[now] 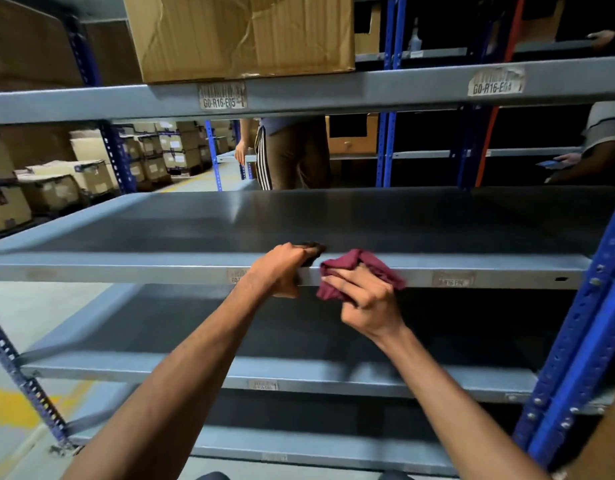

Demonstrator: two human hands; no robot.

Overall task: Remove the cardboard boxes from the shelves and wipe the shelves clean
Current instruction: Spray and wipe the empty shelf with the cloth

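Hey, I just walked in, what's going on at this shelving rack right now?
A person is cleaning a metal rack. Their left hand grips the front edge of the middle shelf, while the right hand holds a bunched maroon cloth against that same edge. That shelf carries no boxes. One cardboard box sits on the shelf above, so clearing isn't finished. Other people stand behind the rack.

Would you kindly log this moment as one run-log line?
left hand: grips middle shelf front edge | right hand: holds maroon cloth at that edge | cardboard box: on upper shelf
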